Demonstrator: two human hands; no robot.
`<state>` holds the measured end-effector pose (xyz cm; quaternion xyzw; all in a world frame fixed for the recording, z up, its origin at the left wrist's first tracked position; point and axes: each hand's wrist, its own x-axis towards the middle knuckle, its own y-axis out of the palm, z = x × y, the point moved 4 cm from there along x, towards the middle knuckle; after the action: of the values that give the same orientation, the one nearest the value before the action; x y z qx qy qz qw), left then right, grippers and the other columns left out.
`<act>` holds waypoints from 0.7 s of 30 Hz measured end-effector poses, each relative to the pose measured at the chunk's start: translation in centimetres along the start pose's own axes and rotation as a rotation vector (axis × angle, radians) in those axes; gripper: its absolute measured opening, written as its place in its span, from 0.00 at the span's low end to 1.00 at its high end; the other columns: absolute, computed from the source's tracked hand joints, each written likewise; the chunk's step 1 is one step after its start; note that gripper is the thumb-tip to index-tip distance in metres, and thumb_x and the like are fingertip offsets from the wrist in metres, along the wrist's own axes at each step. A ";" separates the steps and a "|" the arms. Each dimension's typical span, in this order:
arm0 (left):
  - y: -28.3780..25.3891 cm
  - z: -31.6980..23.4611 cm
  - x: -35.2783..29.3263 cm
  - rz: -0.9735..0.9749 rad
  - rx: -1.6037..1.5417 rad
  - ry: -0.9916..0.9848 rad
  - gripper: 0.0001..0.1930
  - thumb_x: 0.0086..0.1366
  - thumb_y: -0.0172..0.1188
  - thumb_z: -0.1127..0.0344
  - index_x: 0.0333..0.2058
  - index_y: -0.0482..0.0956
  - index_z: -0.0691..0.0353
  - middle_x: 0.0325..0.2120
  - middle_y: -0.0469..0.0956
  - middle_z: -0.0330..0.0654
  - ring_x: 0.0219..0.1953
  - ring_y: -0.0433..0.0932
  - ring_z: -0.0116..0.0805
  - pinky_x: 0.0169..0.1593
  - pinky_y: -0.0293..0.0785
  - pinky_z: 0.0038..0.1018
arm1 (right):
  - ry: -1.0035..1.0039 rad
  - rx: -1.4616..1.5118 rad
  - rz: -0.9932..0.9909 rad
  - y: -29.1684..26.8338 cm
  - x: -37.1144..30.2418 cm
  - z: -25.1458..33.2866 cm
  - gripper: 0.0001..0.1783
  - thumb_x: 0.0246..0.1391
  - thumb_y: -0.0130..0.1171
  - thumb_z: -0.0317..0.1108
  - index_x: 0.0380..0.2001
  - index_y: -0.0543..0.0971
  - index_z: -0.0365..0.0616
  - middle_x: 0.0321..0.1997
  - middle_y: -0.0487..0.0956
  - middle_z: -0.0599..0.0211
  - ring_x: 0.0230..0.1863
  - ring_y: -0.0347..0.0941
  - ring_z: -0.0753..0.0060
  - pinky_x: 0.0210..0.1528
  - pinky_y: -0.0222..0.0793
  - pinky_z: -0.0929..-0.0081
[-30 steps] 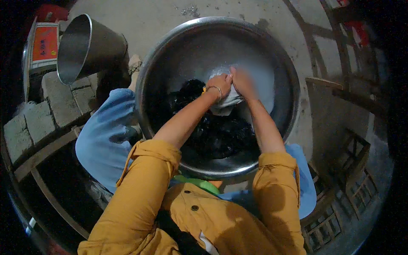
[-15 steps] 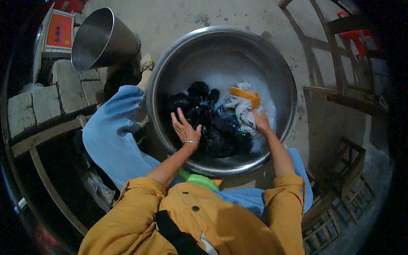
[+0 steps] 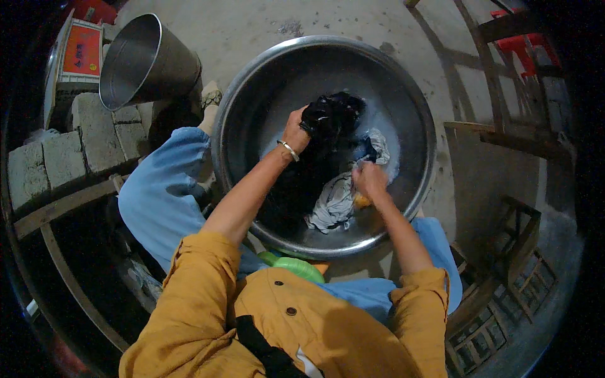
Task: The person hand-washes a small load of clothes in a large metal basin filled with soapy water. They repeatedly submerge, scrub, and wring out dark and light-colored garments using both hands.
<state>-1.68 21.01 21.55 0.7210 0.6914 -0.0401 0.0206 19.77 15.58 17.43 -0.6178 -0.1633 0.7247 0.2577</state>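
Observation:
A wide metal basin [image 3: 430, 142] stands before me, with wet cloths and some cloudy, sudsy water in it. My left hand [image 3: 296, 131], a bracelet at its wrist, is closed on a wet black cloth [image 3: 337, 114] bunched in the far middle of the basin. More dark cloth lies in shadow under my left forearm. Nearer the right side, my right hand [image 3: 370, 180] is closed on a light grey cloth [image 3: 332, 201], which trails toward the near wall. Just below that hand shows a bit of something orange-yellow [image 3: 362, 200], mostly covered.
A tall metal bucket [image 3: 148, 63] stands at the far left, near grey blocks [image 3: 101, 135] and a red-and-white box [image 3: 82, 49]. Wooden frames [image 3: 498, 75] stand on the right. Something bright green [image 3: 299, 269] sits between my knees and the basin.
My left hand has gone from open to gripping the black cloth and moved it away from me. My right hand has shifted left; the grey cloth now stretches nearer, covering most of the orange-yellow thing.

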 end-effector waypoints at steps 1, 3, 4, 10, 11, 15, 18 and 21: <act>0.4 -1.1 0.2 0.017 -0.081 -0.020 0.11 0.58 0.52 0.66 0.36 0.76 0.65 0.30 0.79 0.43 0.33 0.74 0.30 0.40 0.69 0.26 | -0.159 0.066 -0.325 -1.9 0.2 0.2 0.33 0.48 0.53 0.51 0.54 0.63 0.44 0.52 0.66 0.49 0.53 0.63 0.50 0.51 0.63 0.59; 2.4 -4.1 -0.5 0.081 -0.034 0.092 0.11 0.59 0.51 0.66 0.37 0.76 0.65 0.33 0.78 0.44 0.35 0.74 0.32 0.41 0.68 0.27 | -0.415 0.054 -0.756 -4.3 0.7 0.5 0.36 0.47 0.55 0.49 0.57 0.60 0.45 0.58 0.62 0.51 0.59 0.57 0.52 0.56 0.58 0.62; 2.6 -4.4 -1.2 0.074 0.184 0.226 0.13 0.59 0.51 0.64 0.39 0.75 0.65 0.36 0.77 0.44 0.38 0.73 0.35 0.43 0.68 0.29 | -0.514 -0.027 -0.859 -4.9 1.5 1.1 0.35 0.45 0.58 0.46 0.55 0.61 0.44 0.58 0.63 0.53 0.60 0.56 0.54 0.58 0.55 0.65; 3.0 -9.4 -1.4 0.148 -0.830 -0.129 0.16 0.61 0.49 0.58 0.42 0.73 0.61 0.46 0.73 0.40 0.46 0.70 0.39 0.52 0.64 0.33 | -0.528 0.934 -0.287 -5.5 2.2 0.5 0.31 0.49 0.54 0.37 0.57 0.61 0.44 0.58 0.63 0.58 0.55 0.61 0.62 0.54 0.59 0.68; 2.8 -11.2 -1.9 0.183 -1.231 -0.334 0.16 0.61 0.48 0.57 0.43 0.73 0.60 0.46 0.72 0.39 0.46 0.69 0.39 0.52 0.64 0.33 | -0.621 0.772 -0.318 -8.2 -0.6 2.2 0.32 0.45 0.58 0.29 0.55 0.61 0.42 0.56 0.65 0.57 0.54 0.62 0.62 0.55 0.58 0.69; -2.9 -13.0 0.1 0.304 -0.922 0.194 0.16 0.62 0.47 0.59 0.45 0.71 0.59 0.47 0.72 0.37 0.45 0.70 0.39 0.52 0.64 0.34 | -0.633 0.668 -0.530 -14.2 -9.0 5.8 0.33 0.42 0.62 0.28 0.54 0.63 0.39 0.54 0.67 0.56 0.53 0.64 0.61 0.55 0.60 0.70; -4.7 -14.0 2.3 0.276 -0.739 0.209 0.16 0.62 0.47 0.61 0.47 0.69 0.60 0.46 0.72 0.38 0.44 0.71 0.38 0.51 0.66 0.31 | -0.782 0.977 -0.686 -15.8 -9.7 3.6 0.31 0.43 0.53 0.25 0.55 0.63 0.37 0.53 0.68 0.56 0.53 0.65 0.64 0.54 0.60 0.74; -5.4 -10.7 2.9 0.069 -0.053 0.241 0.22 0.54 0.53 0.70 0.49 0.66 0.62 0.45 0.71 0.44 0.45 0.70 0.40 0.52 0.65 0.30 | -0.793 1.158 -0.687 -14.8 -7.6 2.6 0.34 0.45 0.50 0.30 0.58 0.58 0.39 0.57 0.64 0.56 0.57 0.61 0.63 0.59 0.53 0.74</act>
<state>-6.60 25.04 32.04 0.7433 0.6644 0.0657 -0.0422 20.51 23.43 32.33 0.0054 -0.0212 0.7408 0.6714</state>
